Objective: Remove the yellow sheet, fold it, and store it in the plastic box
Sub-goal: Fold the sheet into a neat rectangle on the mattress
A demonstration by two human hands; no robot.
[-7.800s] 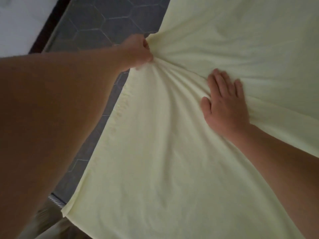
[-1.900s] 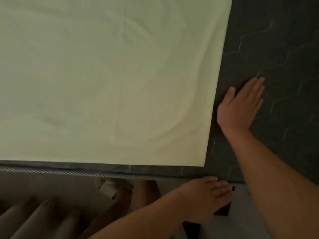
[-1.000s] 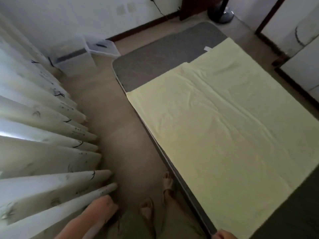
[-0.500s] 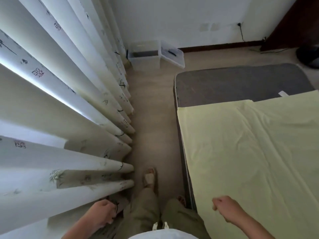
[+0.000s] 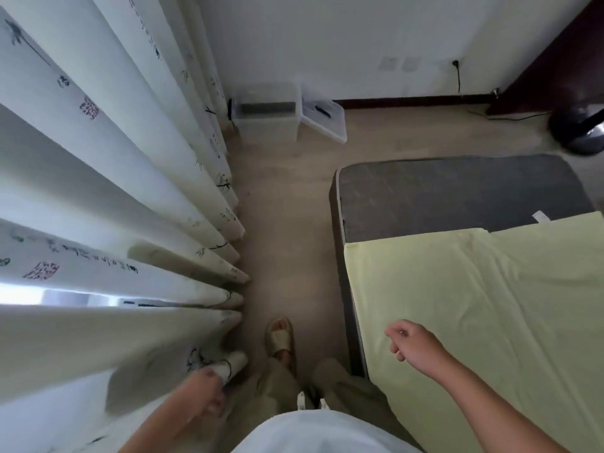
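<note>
The yellow sheet [image 5: 483, 308] lies flat on the grey mattress [image 5: 451, 194], folded over so the far end of the mattress is bare. My right hand [image 5: 410, 340] hovers just above the sheet's near left edge, fingers loosely curled, holding nothing. My left hand [image 5: 202, 395] hangs low beside my leg, next to the curtain hem, fingers loosely curled and holding nothing. The clear plastic box [image 5: 266, 117] stands on the floor by the far wall, with its lid [image 5: 323, 120] leaning against its right side.
White printed curtains [image 5: 108, 223] hang along the left. A strip of beige floor [image 5: 284, 223] runs between curtains and mattress toward the box. My sandalled foot [image 5: 280, 338] stands in that strip. A dark fan base [image 5: 580, 132] and dark door sit far right.
My view has swung from the sheet toward the aisle and the box. My right hand has left the mattress and now hovers over the sheet's edge; my left hand hangs by the curtain.
</note>
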